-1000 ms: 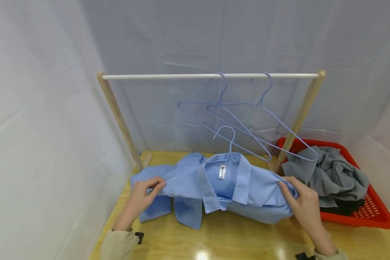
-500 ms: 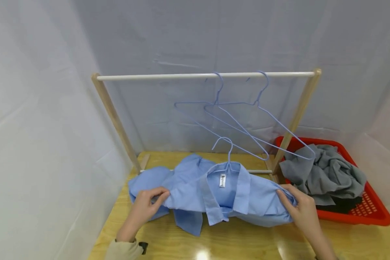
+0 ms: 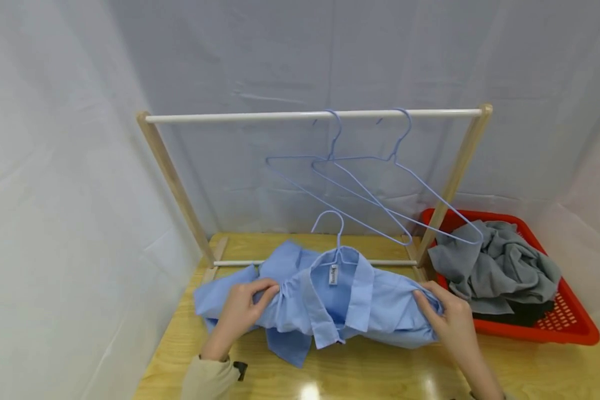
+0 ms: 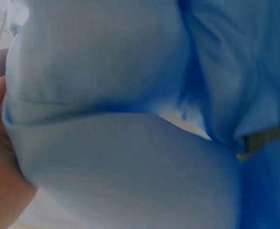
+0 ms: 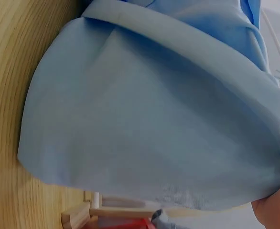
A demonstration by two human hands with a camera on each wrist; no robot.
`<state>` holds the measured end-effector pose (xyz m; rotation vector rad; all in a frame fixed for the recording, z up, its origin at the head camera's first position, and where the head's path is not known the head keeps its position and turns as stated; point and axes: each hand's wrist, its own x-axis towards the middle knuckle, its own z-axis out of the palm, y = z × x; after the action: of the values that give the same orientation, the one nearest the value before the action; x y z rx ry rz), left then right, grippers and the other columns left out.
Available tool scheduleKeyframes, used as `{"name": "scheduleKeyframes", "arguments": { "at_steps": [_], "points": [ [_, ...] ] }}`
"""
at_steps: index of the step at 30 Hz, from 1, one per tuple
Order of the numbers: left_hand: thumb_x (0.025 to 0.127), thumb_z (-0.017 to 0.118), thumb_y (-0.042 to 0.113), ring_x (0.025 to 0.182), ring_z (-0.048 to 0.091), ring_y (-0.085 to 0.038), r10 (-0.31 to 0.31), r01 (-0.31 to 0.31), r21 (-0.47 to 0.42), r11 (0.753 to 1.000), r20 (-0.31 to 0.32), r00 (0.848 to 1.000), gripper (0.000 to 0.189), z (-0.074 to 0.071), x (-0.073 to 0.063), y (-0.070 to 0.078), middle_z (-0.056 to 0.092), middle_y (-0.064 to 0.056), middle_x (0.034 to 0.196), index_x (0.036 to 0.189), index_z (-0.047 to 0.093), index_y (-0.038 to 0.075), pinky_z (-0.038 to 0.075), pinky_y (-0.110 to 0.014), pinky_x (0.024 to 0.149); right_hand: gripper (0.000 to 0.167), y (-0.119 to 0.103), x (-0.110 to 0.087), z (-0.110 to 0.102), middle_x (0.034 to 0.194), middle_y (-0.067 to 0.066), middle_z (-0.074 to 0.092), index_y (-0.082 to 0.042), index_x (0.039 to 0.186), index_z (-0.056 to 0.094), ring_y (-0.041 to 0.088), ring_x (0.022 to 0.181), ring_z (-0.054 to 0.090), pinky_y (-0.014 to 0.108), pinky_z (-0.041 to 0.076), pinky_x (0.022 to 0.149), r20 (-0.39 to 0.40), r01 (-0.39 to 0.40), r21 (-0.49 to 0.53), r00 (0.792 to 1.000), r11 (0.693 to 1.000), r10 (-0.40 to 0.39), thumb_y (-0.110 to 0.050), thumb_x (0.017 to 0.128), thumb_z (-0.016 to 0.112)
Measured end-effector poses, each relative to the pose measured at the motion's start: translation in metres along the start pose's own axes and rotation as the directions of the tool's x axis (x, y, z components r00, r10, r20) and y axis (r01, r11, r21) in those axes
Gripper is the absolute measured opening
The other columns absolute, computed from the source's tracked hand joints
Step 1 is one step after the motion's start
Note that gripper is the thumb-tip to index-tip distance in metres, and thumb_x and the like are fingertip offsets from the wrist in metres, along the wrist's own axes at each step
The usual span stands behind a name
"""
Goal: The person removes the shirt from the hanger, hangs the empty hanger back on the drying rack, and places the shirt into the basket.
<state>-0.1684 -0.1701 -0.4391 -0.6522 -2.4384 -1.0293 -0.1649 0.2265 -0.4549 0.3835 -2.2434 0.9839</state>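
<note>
A light blue collared shirt [image 3: 390, 300] is held up over the table, with a blue wire hanger [image 3: 341, 226] inside it and the hook standing out above the collar. My left hand [image 3: 243, 311] pinches the cloth at the left shoulder, which is bunched there. At the right shoulder, my right hand [image 3: 449, 318] grips the fabric between thumb and fingers. In the left wrist view, blue cloth [image 4: 121, 162] fills most of the picture, with part of the hand at the left edge. The right wrist view shows the shirt's body [image 5: 130, 114] hanging beside the wooden tabletop.
Behind the shirt stands a wooden rack with a white rail [image 3: 240, 118]. Two wire hangers [image 3: 375, 191] hang from it. On the right, a red basket [image 3: 577, 311] holds grey clothes [image 3: 510, 266] and something black [image 3: 522, 315]. The table [image 3: 175, 355] lies beneath.
My left hand has moved right, toward the collar, bunching the shoulder cloth. The shirt and its hanger sank lower at first, then shifted slightly left. My right hand keeps its grip.
</note>
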Motion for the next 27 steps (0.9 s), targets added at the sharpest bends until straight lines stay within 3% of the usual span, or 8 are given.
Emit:
{"name": "scheduleKeyframes", "arguments": {
  "at_steps": [4,11,14,19,24,27],
  "points": [
    [0.097,0.068,0.011,0.059,0.055,0.0,-0.002,0.002,-0.019,1.0,-0.003,1.0,0.01,0.012,0.013,0.01,0.075,0.001,0.084,0.095,0.078,0.012,0.049,-0.023,0.058,0.016,-0.007,0.0,0.006,0.085,0.006,0.075,-0.008,0.093,0.075,0.008,0.073,0.066,0.007,0.044,0.072,-0.009,0.021,0.01,1.0,1.0,-0.021,0.003,0.082,0.079],
    [0.1,0.065,0.009,0.066,0.058,-0.002,-0.031,0.028,-0.081,0.996,-0.037,0.999,0.013,0.035,0.028,0.023,0.076,-0.003,0.089,0.1,0.078,0.009,0.05,-0.024,0.063,0.018,-0.021,-0.002,0.019,0.088,0.0,0.075,-0.009,0.093,0.075,0.014,0.077,0.071,0.01,0.048,0.076,0.01,0.087,0.053,0.996,0.995,-0.088,0.004,0.081,0.079],
    [0.1,0.063,0.007,0.059,0.053,-0.001,-0.04,0.036,-0.101,0.994,-0.04,0.998,0.014,0.039,0.03,0.026,0.074,-0.001,0.084,0.1,0.077,0.009,0.046,-0.023,0.058,0.02,-0.023,-0.003,0.019,0.088,-0.002,0.075,-0.011,0.093,0.075,0.012,0.078,0.07,0.009,0.048,0.076,0.015,0.096,0.07,0.995,0.993,-0.098,0.005,0.081,0.078],
    [0.1,0.062,0.006,0.057,0.045,0.0,-0.027,0.021,-0.134,0.991,-0.041,0.999,0.015,0.034,0.032,0.027,0.069,0.001,0.079,0.099,0.077,0.008,0.042,-0.022,0.056,0.018,-0.017,-0.002,0.012,0.092,-0.001,0.074,-0.011,0.095,0.075,0.001,0.086,0.067,0.008,0.047,0.08,0.028,0.093,0.113,0.995,0.989,-0.097,0.006,0.087,0.074],
    [0.101,0.061,0.007,0.059,0.045,-0.002,-0.008,-0.002,-0.173,0.985,-0.057,0.998,0.015,0.018,0.034,0.018,0.066,0.002,0.077,0.097,0.076,0.009,0.042,-0.023,0.057,0.013,-0.004,0.004,0.0,0.089,0.006,0.074,-0.01,0.091,0.076,-0.015,0.088,0.057,0.005,0.043,0.079,-0.062,0.043,0.046,0.997,0.998,-0.04,0.003,0.09,0.073],
    [0.101,0.062,0.007,0.059,0.046,-0.002,-0.005,-0.005,-0.179,0.984,-0.054,0.999,0.015,0.008,0.034,0.015,0.067,0.002,0.079,0.096,0.075,0.011,0.042,-0.023,0.057,0.01,0.0,0.008,-0.006,0.089,0.008,0.075,-0.009,0.09,0.076,-0.007,0.086,0.063,0.005,0.041,0.078,-0.094,-0.01,-0.021,0.996,1.0,0.008,0.001,0.09,0.074]
  ]
}}
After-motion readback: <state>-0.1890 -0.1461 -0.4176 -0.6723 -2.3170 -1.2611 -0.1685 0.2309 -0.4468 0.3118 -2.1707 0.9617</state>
